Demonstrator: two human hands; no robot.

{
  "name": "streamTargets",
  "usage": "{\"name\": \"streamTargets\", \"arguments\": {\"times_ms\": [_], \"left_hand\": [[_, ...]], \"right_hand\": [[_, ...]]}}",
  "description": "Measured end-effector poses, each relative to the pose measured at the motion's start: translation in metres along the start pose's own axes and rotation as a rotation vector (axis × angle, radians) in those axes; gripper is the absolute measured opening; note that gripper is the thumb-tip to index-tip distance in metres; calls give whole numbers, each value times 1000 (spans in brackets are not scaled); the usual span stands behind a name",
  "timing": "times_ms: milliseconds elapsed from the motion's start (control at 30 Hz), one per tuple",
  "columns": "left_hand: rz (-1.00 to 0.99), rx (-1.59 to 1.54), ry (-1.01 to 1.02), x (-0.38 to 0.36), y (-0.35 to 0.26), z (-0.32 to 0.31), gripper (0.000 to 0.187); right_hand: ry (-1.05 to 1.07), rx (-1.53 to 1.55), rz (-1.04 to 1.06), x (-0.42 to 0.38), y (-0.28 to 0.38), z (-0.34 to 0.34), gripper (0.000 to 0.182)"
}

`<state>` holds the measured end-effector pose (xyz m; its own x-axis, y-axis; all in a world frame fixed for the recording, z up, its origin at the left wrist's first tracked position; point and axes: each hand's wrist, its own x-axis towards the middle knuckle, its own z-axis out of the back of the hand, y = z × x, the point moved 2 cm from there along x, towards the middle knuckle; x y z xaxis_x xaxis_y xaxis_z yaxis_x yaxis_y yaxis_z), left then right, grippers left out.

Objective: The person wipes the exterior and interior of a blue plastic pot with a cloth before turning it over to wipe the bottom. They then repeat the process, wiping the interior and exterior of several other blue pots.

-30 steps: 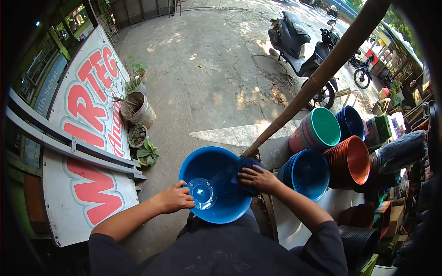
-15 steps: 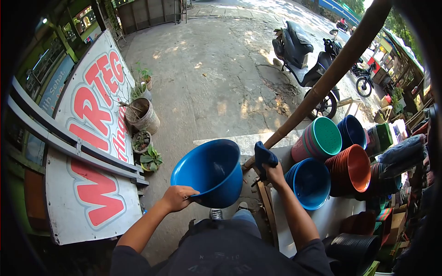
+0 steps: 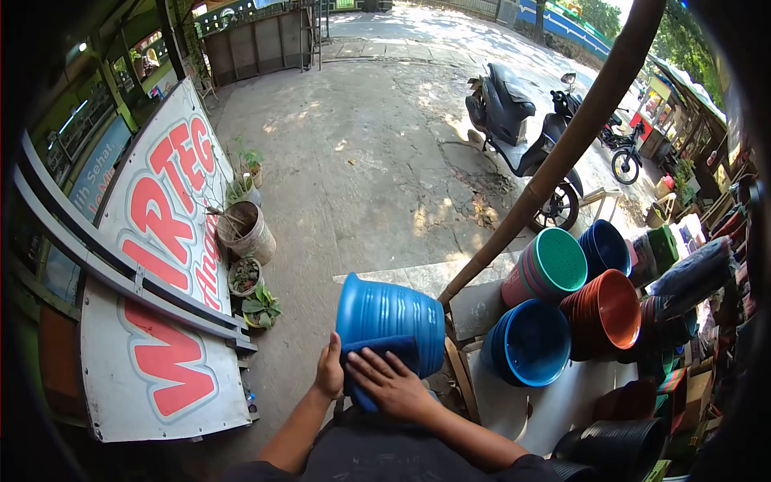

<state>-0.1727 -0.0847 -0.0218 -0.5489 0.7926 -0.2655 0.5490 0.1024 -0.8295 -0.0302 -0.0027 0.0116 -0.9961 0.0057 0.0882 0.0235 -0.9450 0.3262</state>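
A blue plastic bucket lies tilted on its side in front of my body, its ribbed outer wall facing up and its mouth to the left. My left hand grips the rim at the lower left, thumb up, with the other fingers partly hidden. A dark blue cloth is spread against the bucket's outer wall. On top of it my right hand lies flat with fingers stretched out, pressing the cloth to the bucket.
Stacked buckets stand at my right: blue, orange-red and green. A slanted bamboo pole rises just beyond the bucket. Potted plants line a large sign on the left. A motor scooter is parked ahead.
The bucket has turned from showing its inside to showing its outer wall. My right hand has come left with the cloth, from beside the pole onto the bucket.
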Motion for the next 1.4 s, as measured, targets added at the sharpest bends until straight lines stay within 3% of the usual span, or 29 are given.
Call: {"name": "streamTargets", "arguments": {"times_ms": [100,133,267,300,333,367,433,500,533,567,633,700,767,833,900,933,1033,1067,1167,1300,1400], "left_hand": [[6,-53,68,0,21,11,74],[-33,17,7,-7,13,-1,76],[-32,314,149,-14,15,20,79],[-32,528,167,-18,17,26,80],[-31,743,183,-20,18,30,82],[-29,744,185,-22,13,22,82],[-145,476,316,-31,-6,-8,84],[-115,460,344,-33,-6,-10,84],[-92,443,366,-32,-6,-12,84],[-89,443,368,-30,-4,-11,84],[-38,264,308,-22,6,-8,83],[-32,162,248,-12,15,-9,83],[-27,63,192,-5,11,-17,84],[32,-293,12,4,-3,-28,83],[5,-316,106,19,-9,-9,79],[13,-334,102,24,-17,-6,74],[130,-293,-157,31,-15,1,59],[132,-291,-161,30,-13,2,59],[90,-478,-140,26,-10,4,56],[205,-647,-21,14,6,16,58],[254,-739,83,9,19,27,58]], "right_hand": [[-94,-99,21,11,-1,10,65],[-108,-115,1,17,-8,19,63],[-10,62,-168,41,-56,68,96],[-25,158,-206,43,-78,66,103],[-54,290,-190,44,-107,56,96],[-57,510,-249,47,-132,48,89],[-13,1093,-511,46,-166,29,64],[389,1034,-886,48,-191,21,55],[234,913,-737,49,-184,21,40],[197,784,-709,50,-183,9,47],[-92,469,-472,52,-137,28,65],[20,235,-345,56,-87,42,86],[-62,90,-214,54,-49,34,96],[-15,-10,-122,50,-20,35,108],[-79,-57,-23,41,-9,12,108],[-61,-48,9,33,-5,2,97],[-91,-5,-8,11,-7,-25,99],[-91,1,-7,5,-11,-32,99],[-207,-40,-39,-13,-21,-39,99],[-411,-13,-232,-33,-33,-38,97],[-831,252,-429,-41,-45,-23,85]]}}
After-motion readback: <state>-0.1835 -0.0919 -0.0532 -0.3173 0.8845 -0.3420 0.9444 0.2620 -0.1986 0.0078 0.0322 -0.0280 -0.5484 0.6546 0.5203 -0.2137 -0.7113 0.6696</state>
